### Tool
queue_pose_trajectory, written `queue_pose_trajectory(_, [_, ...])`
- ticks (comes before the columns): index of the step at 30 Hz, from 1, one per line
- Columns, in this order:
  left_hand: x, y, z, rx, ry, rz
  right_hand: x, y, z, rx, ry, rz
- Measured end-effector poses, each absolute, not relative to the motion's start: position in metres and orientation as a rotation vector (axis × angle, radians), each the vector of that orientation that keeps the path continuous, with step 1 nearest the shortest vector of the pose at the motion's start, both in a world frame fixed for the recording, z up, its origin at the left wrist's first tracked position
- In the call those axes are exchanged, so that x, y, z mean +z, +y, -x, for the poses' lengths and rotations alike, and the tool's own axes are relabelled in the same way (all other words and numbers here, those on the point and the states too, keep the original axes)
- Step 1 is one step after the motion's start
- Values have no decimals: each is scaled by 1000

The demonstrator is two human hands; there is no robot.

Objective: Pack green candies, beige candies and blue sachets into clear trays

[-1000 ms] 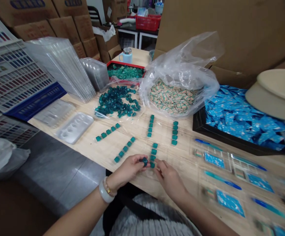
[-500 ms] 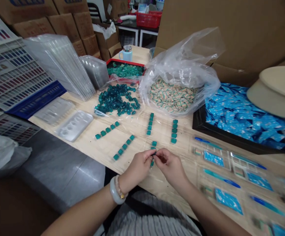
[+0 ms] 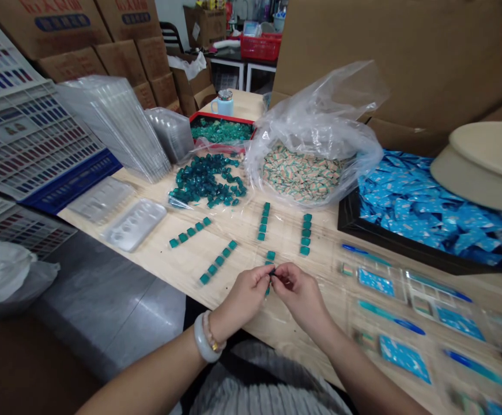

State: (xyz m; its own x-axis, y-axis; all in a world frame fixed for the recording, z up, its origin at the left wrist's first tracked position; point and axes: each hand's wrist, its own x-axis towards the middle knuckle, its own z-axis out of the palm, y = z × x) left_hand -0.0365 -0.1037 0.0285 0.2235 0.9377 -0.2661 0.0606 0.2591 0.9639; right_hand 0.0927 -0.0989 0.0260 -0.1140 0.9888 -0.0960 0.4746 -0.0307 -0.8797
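Observation:
My left hand (image 3: 247,293) and my right hand (image 3: 299,291) meet at the front of the table, fingertips pinched together on one small dark teal piece (image 3: 272,272). Its exact kind is too small to make out. Just under my fingers runs a short row of teal squares (image 3: 271,255), partly hidden by them. Further rows of such squares lie on the wood: two to the left, one slanting row (image 3: 219,261) being nearer, and two beyond my hands, the right one (image 3: 306,233) included. A loose pile of teal pieces (image 3: 205,178) lies on clear plastic behind them.
Right of my hands are clear trays with blue toothbrush-like sticks (image 3: 391,317) and blue packets (image 3: 405,357). Behind stand a black box of blue packets (image 3: 423,202), a plastic bag of small striped pieces (image 3: 302,176) and a red tray (image 3: 222,129). Clear trays (image 3: 135,225) lie left.
The whole view has shifted slightly, with the background sitting a little lower now. Both hands keep their pinch on the small teal piece in nearly the same place.

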Motion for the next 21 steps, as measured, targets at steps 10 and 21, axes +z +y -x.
queue_pose_trajectory(10, [35,-96,41,766,1235,-1291,13,-100,-99,1351,-1432,1442])
queue_pose_trajectory(21, [31,-96,44,653,1040,-816,28,-108,-104,1112,-1799,1212])
